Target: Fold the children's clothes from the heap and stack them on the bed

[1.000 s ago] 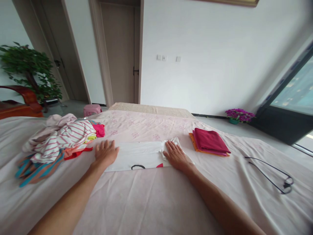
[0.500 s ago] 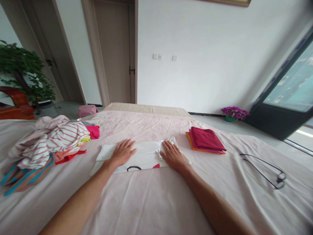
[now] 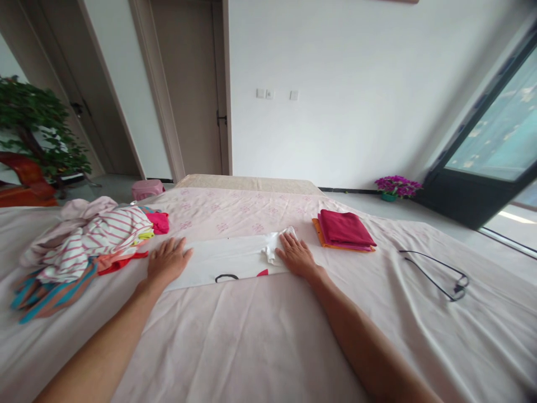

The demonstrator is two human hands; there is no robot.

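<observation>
A white garment (image 3: 226, 257) lies folded into a long flat strip in front of me, with a black curved line and a red patch showing near its front edge. My left hand (image 3: 168, 261) rests flat at its left end, fingers stretched out, covering that end. Over the bunched, crumpled right end lies my right hand (image 3: 297, 256), palm down with the fingers spread. Neither hand grips the cloth. To the right is a stack of folded clothes (image 3: 347, 229), dark red on top with orange below.
A loose heap of clothes (image 3: 100, 240), striped and coloured, lies to the left. Black-framed glasses (image 3: 455, 288) with open temples rest on the right of the pink bedspread (image 3: 235, 347). Beyond the far edge are a pink stool (image 3: 147, 189) and purple flowers (image 3: 397, 186).
My left hand has slid left along the white garment to its left end. My right hand stays on the crumpled right end. The view has shifted slightly.
</observation>
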